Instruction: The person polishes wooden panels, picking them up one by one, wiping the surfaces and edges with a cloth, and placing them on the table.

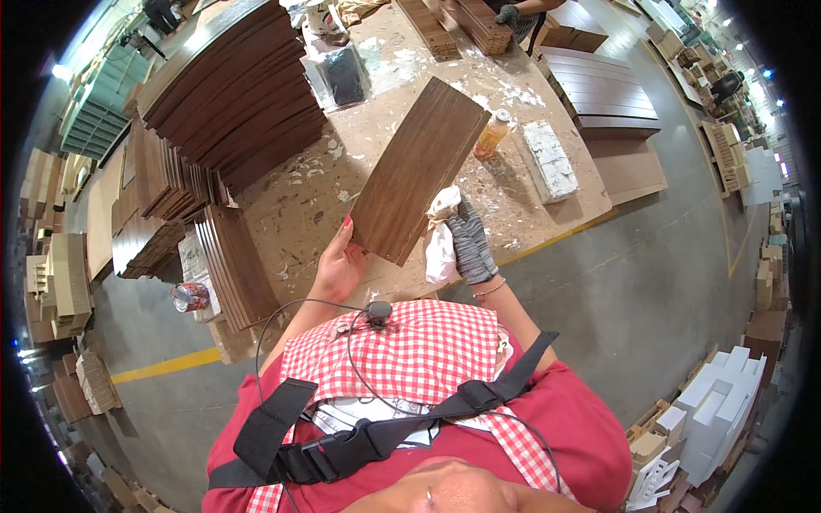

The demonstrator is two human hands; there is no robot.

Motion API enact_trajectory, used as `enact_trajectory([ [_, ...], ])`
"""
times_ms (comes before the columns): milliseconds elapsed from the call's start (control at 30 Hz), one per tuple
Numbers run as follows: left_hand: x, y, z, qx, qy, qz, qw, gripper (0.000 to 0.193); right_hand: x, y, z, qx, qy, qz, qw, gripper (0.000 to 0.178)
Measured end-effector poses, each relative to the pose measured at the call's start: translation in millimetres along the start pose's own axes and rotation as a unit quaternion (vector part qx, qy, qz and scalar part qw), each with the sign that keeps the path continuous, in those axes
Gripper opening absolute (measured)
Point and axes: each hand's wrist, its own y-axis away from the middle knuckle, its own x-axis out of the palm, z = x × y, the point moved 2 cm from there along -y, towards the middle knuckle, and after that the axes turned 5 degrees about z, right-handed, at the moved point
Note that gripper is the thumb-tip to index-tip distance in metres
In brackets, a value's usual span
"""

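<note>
A dark brown wooden board (pixel 419 171) is held tilted above the worktable (pixel 282 205). Bare, my left hand (pixel 342 261) grips its near left corner, the thumb along the edge and the other fingers hidden beneath. My right hand (pixel 470 239) wears a grey knit glove and is closed on a crumpled white cloth (pixel 440 235), which touches the board's right edge near its lower corner. Just beyond that edge stands a bottle of orange liquid (pixel 492 134). Right of the bottle lies a white-smeared block (pixel 548 161).
Tall stacks of brown boards (pixel 231 94) rise at the left, with a smaller stack (pixel 235 265) near my left arm. A can (pixel 190 297) stands beside it. Across the table a co-worker's gloved hand (pixel 507 14) touches more boards (pixel 483 26). A dark container (pixel 345 75) sits at the back.
</note>
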Motion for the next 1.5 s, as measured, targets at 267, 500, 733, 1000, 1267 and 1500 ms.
enact_trajectory([
  [267,3,-1,-2,-0.006,-0.063,-0.001,0.998,0.034,2,6,14,-0.002,-0.022,-0.017,1.000,0.034],
  [500,25,-2,-20,-0.002,-0.289,-0.071,0.955,0.048,-1,11,13,-0.002,-0.068,-0.059,0.996,0.027],
  [733,62,26,-34,0.200,-0.829,0.128,0.507,0.085,-4,27,14,0.029,-0.028,-0.096,0.995,0.028],
  [1000,55,15,1,0.257,-0.872,0.127,0.397,0.063,-8,21,0,0.011,0.116,-0.083,0.990,0.036],
  [1267,60,12,-10,0.255,-0.522,-0.085,0.810,0.021,-6,15,76,-0.137,0.132,-0.080,0.978,0.034],
  [1500,44,7,6,0.121,-0.305,-0.105,0.939,0.031,9,11,87,-0.162,0.192,-0.047,0.967,0.035],
])
